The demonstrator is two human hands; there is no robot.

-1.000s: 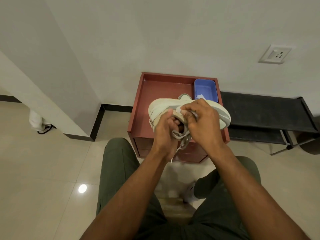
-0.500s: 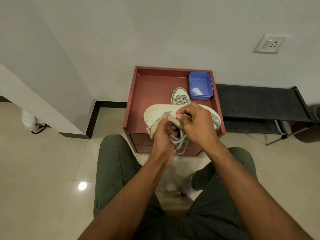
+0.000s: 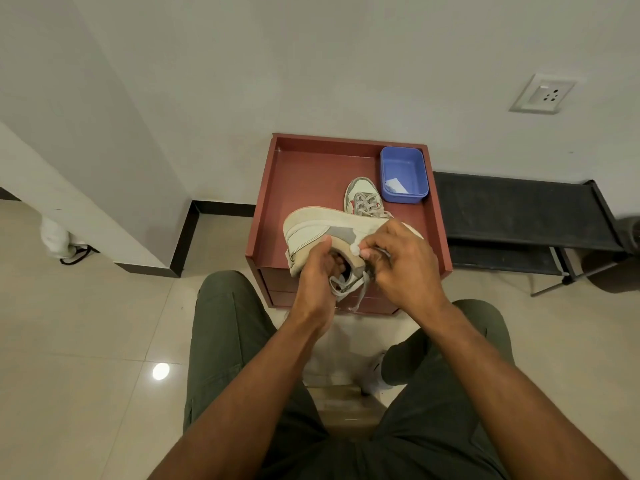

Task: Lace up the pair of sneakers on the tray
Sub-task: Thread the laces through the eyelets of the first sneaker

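1. Sneaker is lying on its side, sole edge up, held over the near part of the tray; both hands are covering its toe end and most of its opening.
2. The left hand is gripping the sneaker's collar from below, thumb pressing on the side panel and fingers curling inside, where they are hard to make out.
3. The right hand is curling over the upper; its thumb and forefinger seem to be pinching the lace, though the hand itself is hiding the pinch.
4. Loose lace ends are hanging down between the wrists, in front of the desk carrying the tray.
5. A second sneaker is standing on the tray behind the first, toe away and already laced; its heel is hidden.
6. A blue tub is sitting in the tray's far right corner, holding a white scrap too small to identify.
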